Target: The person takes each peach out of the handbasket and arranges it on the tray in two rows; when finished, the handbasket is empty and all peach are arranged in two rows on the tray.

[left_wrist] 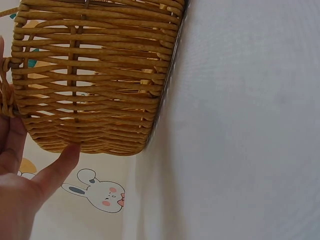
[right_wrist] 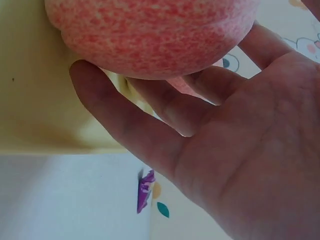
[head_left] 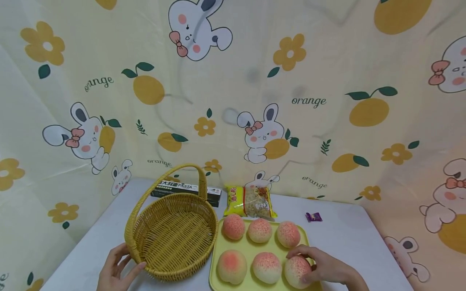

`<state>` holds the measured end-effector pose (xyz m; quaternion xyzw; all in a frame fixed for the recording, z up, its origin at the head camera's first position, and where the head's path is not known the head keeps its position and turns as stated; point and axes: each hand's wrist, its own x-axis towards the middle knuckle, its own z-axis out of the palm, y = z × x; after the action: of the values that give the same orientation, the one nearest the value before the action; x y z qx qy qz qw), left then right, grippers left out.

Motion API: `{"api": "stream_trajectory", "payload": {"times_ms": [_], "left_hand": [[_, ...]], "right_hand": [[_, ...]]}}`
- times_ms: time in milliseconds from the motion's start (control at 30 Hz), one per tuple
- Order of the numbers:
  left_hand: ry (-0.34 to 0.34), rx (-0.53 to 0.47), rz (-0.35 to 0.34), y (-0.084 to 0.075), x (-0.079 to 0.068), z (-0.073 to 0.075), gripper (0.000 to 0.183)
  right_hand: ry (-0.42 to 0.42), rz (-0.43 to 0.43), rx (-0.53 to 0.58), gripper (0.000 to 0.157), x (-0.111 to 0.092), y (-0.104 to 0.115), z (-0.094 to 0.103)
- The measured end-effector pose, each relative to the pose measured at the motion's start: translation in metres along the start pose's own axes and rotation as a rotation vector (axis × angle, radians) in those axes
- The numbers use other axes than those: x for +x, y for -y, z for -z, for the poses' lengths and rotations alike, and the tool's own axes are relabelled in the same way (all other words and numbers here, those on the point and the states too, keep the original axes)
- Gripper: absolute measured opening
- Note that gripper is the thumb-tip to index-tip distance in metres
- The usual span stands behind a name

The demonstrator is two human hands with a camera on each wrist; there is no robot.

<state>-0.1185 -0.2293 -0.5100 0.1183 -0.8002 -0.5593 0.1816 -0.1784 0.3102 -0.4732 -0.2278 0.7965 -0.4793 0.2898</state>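
Observation:
A wicker basket (head_left: pixel 174 234) with a tall arched handle stands left of a yellow tray (head_left: pixel 214 279). My left hand (head_left: pixel 118 268) holds its left side near the handle's base. In the left wrist view the thumb (left_wrist: pixel 62 162) lies against the woven side and the other fingers are partly hidden behind the handle's base. Several pink-and-white peaches lie on the tray. Around the front right peach (head_left: pixel 296 270) my right hand (head_left: pixel 325 264) curls its fingers and thumb. The right wrist view shows the fingers (right_wrist: pixel 130 112) against that peach (right_wrist: pixel 155 40), which appears to sit on the tray.
Behind the basket lies a black pasta box (head_left: pixel 214 197). A yellow bag of pasta (head_left: pixel 251 202) rests behind the tray. One small purple wrapped piece (head_left: pixel 314 217) lies at the back right of the white table (head_left: pixel 349 234). A printed cloth (head_left: pixel 218 81) hangs behind.

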Motion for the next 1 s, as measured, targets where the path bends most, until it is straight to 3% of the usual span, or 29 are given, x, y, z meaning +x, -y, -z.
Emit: {"api": "stream_trajectory", "payload": {"times_ms": [200, 333, 433, 500, 600, 667, 733, 833, 933, 1000], "left_hand": [[-0.032, 0.008, -0.023, -0.002, -0.004, 0.003, 0.066], [-0.059, 0.038, -0.067, -0.004, -0.007, 0.006, 0.064], [-0.059, 0.078, -0.093, -0.004, -0.007, 0.008, 0.063], [-0.048, 0.103, -0.099, -0.004, -0.007, 0.009, 0.062], [-0.026, 0.148, -0.107, -0.003, -0.006, 0.010, 0.062], [-0.016, 0.187, -0.131, -0.005, -0.006, 0.010, 0.062], [-0.024, 0.226, -0.172, -0.010, -0.006, 0.011, 0.065], [-0.080, 0.259, -0.283, -0.025, -0.006, 0.013, 0.079], [-0.180, 0.244, -0.508, -0.050, -0.003, 0.017, 0.077], [-0.258, 0.191, -0.734, -0.079, -0.002, 0.015, 0.062]], "right_hand": [[0.000, -0.046, -0.016, 0.054, 0.006, 0.007, 0.003], [-0.048, -0.036, -0.071, 0.047, 0.010, 0.020, 0.006], [-0.220, -0.052, -0.255, 0.032, 0.018, 0.036, 0.002], [-0.414, -0.076, -0.466, 0.018, 0.026, 0.046, -0.005], [-0.695, -0.118, -0.769, 0.014, 0.040, 0.054, -0.020], [-0.767, -0.114, -0.928, 0.025, 0.049, 0.054, -0.030], [-0.729, -0.117, -0.955, 0.042, 0.056, 0.052, -0.039], [-0.598, -0.167, -0.903, 0.058, 0.064, 0.048, -0.050], [-0.538, -0.224, -0.829, 0.064, 0.067, 0.047, -0.057], [-0.532, -0.248, -0.822, 0.068, 0.068, 0.048, -0.061]]}}
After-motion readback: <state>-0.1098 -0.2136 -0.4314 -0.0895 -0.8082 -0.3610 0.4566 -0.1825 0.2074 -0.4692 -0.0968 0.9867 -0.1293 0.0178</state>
